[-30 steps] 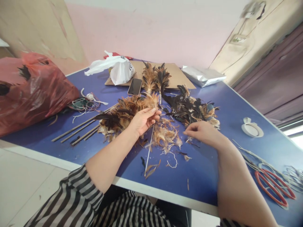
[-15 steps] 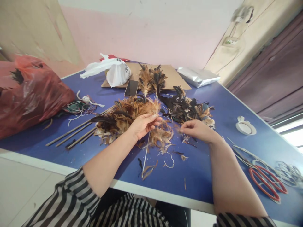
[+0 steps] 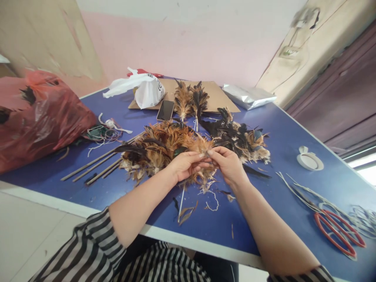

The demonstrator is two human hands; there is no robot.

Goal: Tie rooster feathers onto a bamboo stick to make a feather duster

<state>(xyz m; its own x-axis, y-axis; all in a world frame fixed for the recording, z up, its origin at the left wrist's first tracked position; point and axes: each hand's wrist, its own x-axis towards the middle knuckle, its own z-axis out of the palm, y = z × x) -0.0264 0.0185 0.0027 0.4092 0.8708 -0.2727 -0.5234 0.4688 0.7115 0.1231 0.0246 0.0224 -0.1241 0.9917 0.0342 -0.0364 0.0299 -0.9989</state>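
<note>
Daylight from the bright opening (image 3: 366, 166) at right leaves a pale sheen on the blue tabletop (image 3: 337, 192); the brown feathers (image 3: 202, 144) look soft, and wide-angle distortion stretches the picture's edges.

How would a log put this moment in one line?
left hand: pinching orange feathers | right hand: at same feathers | nearby: dark feather pile, phone

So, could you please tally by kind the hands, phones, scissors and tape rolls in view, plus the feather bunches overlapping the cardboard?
Hands: 2 (left hand, right hand)
Feather bunches overlapping the cardboard: 2
Phone: 1
Scissors: 1
Tape roll: 1
Total: 7
</note>
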